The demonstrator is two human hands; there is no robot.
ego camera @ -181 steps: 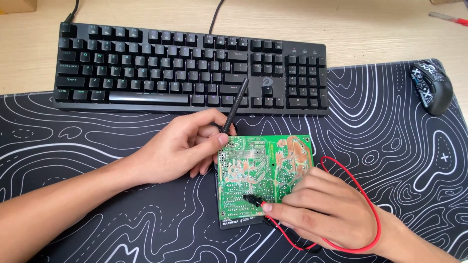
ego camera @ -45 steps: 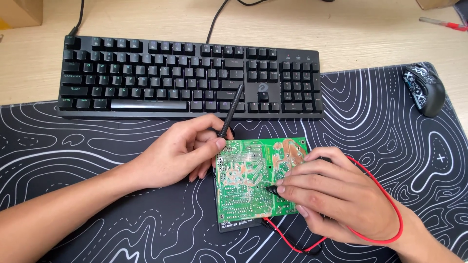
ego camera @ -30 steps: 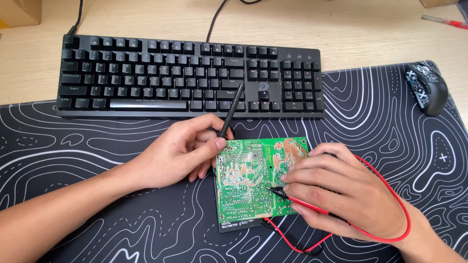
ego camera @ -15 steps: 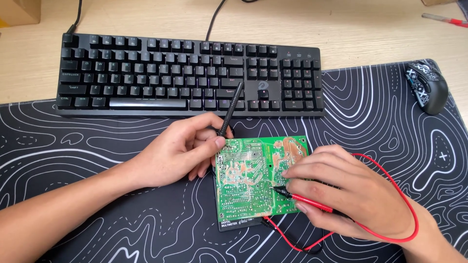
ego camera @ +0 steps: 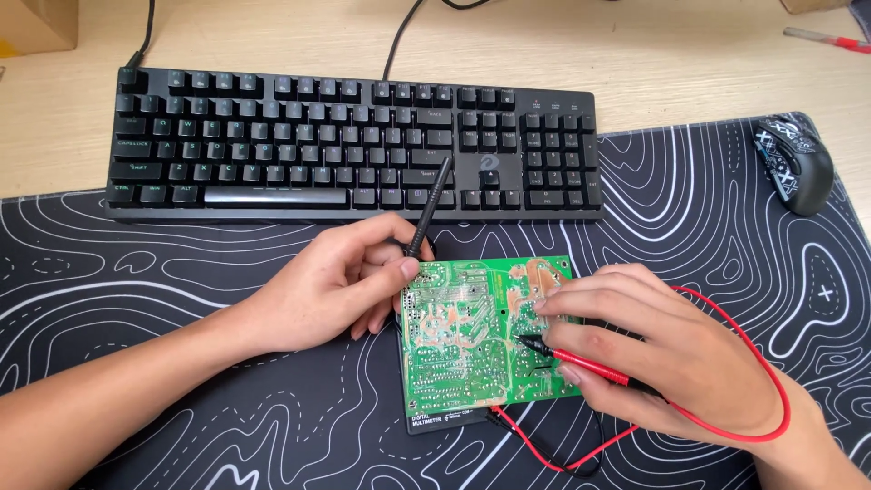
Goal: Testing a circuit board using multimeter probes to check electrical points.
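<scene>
A green circuit board (ego camera: 463, 340) lies solder side up on a dark meter body, on the black desk mat (ego camera: 163, 299). My left hand (ego camera: 340, 281) rests at the board's upper left edge and holds a black test probe (ego camera: 428, 210) whose tip meets the board's top left corner. My right hand (ego camera: 662, 349) lies over the board's right side and grips a red test probe (ego camera: 581, 357), its dark tip touching the board right of centre. A red lead (ego camera: 762, 363) loops around my right wrist.
A black keyboard (ego camera: 354, 145) lies across the wooden desk behind the board. A patterned black mouse (ego camera: 798, 163) sits at the mat's far right. A cardboard box corner (ego camera: 36, 23) is at the top left, a red pen (ego camera: 821, 38) at the top right.
My right hand has shifted the red probe tip from the board's lower left to right of centre. The red lead's loop has swung outward to the right. My left hand and black probe stay put.
</scene>
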